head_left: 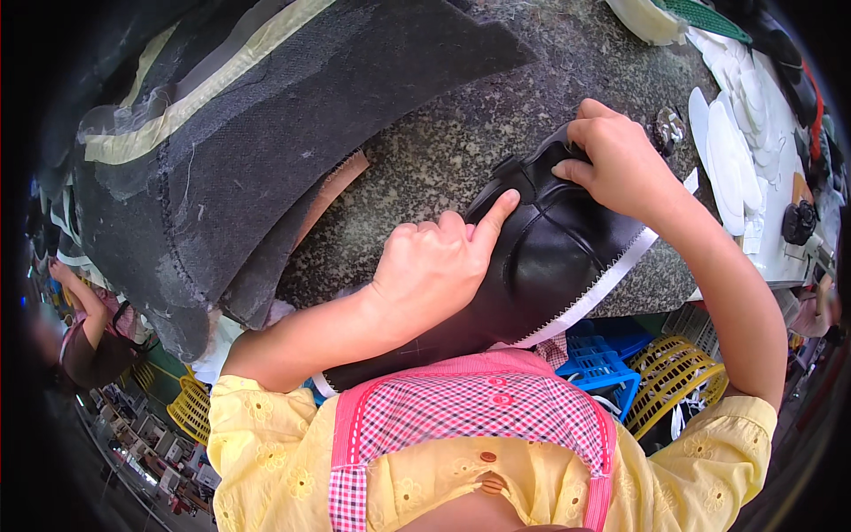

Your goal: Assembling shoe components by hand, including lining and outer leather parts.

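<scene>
A shiny black leather-like shoe upper (554,253) with a white zigzag-edged strip (612,279) lies on the speckled stone table (443,151), hanging over its near edge. My left hand (434,266) rests on the left side of the piece, index finger stretched out and pressing its surface, other fingers curled. My right hand (620,160) grips the far top edge of the black piece, fingers folded over it.
A pile of dark grey felt sheets (257,151) with cream strips covers the table's left. White flat cutouts (731,151) lie at the right. Blue (612,363) and yellow baskets (678,372) sit below the table. Another person (93,332) is at the far left.
</scene>
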`<move>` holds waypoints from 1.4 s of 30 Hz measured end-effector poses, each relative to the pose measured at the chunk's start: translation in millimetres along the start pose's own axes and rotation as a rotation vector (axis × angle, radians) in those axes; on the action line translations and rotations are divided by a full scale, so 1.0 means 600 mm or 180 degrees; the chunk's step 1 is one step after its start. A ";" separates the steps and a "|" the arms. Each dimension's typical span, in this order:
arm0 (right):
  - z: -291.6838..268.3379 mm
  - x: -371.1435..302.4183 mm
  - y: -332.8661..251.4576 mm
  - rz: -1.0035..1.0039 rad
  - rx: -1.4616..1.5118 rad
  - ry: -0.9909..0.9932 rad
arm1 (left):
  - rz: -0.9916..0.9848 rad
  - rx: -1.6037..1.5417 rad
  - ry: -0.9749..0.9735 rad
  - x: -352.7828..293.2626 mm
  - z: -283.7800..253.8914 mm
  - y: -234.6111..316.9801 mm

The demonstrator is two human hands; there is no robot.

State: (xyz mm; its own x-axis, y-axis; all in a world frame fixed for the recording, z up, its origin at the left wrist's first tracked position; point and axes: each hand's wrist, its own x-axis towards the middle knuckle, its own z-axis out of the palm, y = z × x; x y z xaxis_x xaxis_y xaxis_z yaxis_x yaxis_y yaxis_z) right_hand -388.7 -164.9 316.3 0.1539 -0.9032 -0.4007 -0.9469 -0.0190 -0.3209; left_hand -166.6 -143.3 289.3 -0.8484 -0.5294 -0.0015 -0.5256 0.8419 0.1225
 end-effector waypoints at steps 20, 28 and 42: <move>-0.004 -0.065 0.014 0.0381 -0.0336 0.0489 | 0.0486 -0.0177 0.0205 0.037 0.008 0.022; -0.014 -0.035 0.036 0.0904 0.1713 -0.0262 | 0.0565 -0.0017 0.0111 0.035 0.004 0.020; -0.013 -0.045 0.009 0.0488 -0.0046 0.0170 | 0.0491 0.0210 0.0020 0.044 -0.002 0.028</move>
State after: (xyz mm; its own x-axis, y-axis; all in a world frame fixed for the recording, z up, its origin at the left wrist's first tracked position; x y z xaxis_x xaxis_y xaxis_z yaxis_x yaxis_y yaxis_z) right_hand -400.4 -144.1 332.0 -0.0075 -0.9175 -0.3977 -0.9622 0.1150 -0.2470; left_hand -197.6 -143.0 292.8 -0.9190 -0.3938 0.0184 -0.3923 0.9182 0.0554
